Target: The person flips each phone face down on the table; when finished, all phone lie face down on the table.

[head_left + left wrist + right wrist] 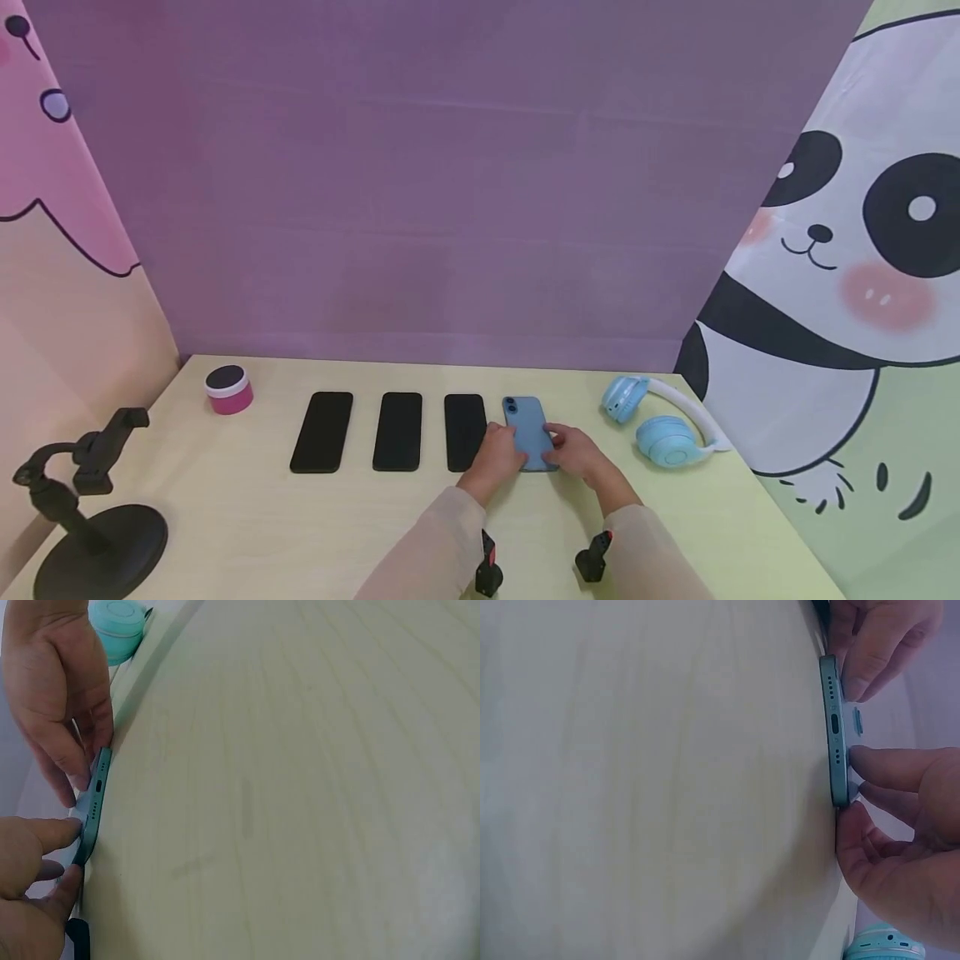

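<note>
Light sleeves (435,550) lie nearest the head camera, entering from 6 o'clock, each with a black wrist unit (592,560) attached. Clock positions refer to the head view, with 12 o'clock toward the far edge of the table (262,525).

Between the hands is the blue phone (532,437), back face up, at the table surface. Its lenses sit at the 11 o'clock corner; its port end faces 6 o'clock. Whether its whole underside touches the table cannot be determined.

Left hand (497,454): pinches the 9 o'clock edge of the blue phone. Right hand (579,454): pinches the 3 o'clock edge. On each hand, one digit rests on the back face and another bears against the side.

Three black phones (397,432) lie in a row at 9 o'clock, spaced apart; the nearest is just beside the left hand. Blue-and-white headphones (669,440) lie at 3 o'clock, near the right hand.

Farther out, a pink jar (231,402) with a dark top stands between 9 and 10 o'clock. A black stand (131,542) with a round base occupies the position between 8 and 9 o'clock. A purple backdrop (435,183) rises at 12 o'clock; a panda panel (840,275) stands at 2 o'clock.
</note>
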{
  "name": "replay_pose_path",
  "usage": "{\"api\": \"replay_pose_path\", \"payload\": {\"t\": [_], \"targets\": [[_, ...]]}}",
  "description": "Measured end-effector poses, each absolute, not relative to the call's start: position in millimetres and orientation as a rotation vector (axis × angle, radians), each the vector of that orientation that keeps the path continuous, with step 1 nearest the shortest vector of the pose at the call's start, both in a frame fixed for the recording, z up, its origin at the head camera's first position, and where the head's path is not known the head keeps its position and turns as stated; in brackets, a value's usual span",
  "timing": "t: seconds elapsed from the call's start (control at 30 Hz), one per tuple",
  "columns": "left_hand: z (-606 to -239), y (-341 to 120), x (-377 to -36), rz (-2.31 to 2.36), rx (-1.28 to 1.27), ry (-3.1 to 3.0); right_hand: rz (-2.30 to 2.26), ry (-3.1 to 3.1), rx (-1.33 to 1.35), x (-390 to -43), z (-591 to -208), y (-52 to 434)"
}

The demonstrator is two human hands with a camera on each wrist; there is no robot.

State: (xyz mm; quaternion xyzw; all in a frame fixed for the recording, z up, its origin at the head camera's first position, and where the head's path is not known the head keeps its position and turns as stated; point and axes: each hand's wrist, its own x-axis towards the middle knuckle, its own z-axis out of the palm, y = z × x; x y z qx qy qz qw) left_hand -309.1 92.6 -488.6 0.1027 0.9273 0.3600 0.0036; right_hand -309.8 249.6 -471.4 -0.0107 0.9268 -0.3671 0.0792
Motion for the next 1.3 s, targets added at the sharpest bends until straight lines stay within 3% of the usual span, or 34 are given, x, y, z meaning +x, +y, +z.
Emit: {"api": "replay_pose_path", "payload": {"t": [0.37, 0.83, 1.3], "targets": [[-487.3, 72.2, -312.3, 1.12, 0.397, 2.906, -0.93, 2.914, -0.056, -310.8, -461.9, 240.5], [-489.8, 3.1, -297.4, 1.317, 0.251, 2.905, -0.904, 2.998, -0.298, -302.4, -456.1, 158.2], [-495.8, -7.0, -291.7, 1.34, 0.186, 2.864, -0.92, 2.911, -0.115, -301.7, -463.0, 136.6]]}}
